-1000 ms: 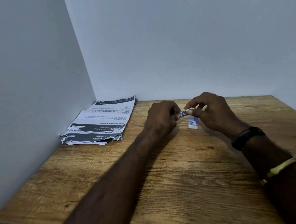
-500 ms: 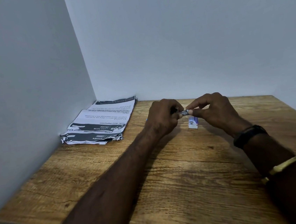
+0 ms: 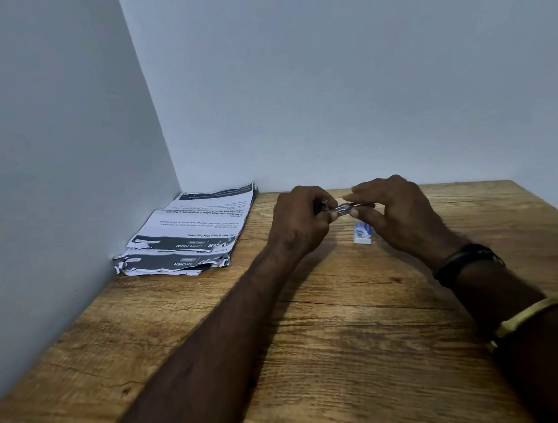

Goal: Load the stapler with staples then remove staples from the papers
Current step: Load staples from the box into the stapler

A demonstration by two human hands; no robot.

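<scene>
Papers (image 3: 194,234): one stack, well to the left of the staple box (image 3: 362,234), pushed into the corner where two walls meet. The sheets are too close to count; two dark printed headings show, and the near edges are ragged.
Hands: two, raised close together just beyond the staple box.
Left hand (image 3: 301,221): up and left of the staple box, fingers curled tight round the stapler (image 3: 341,209).
Right hand (image 3: 400,214): thumb and forefinger pinch the stapler's silver end just beyond the staple box. The other fingers are loosely bent and hold nothing.
Wristbands: two on the right forearm, one black band (image 3: 465,260) and one yellow band (image 3: 522,316), nearer than the staple box and to its right.
Staple box: one, small, white and blue, lying flat on the table (image 3: 321,362).
Stapler: one, small, mostly hidden in the left fist, held off the wood. Only a short silver piece shows between the hands; whether staples sit in it cannot be told.
Edges: the table meets the left wall (image 3: 42,167) far left of the staple box and the back wall (image 3: 358,65) beyond it. The near edge shows at lower left.
Open room: bare wood lies nearer than the staple box between the forearms, to its right, and between it and the stack.
</scene>
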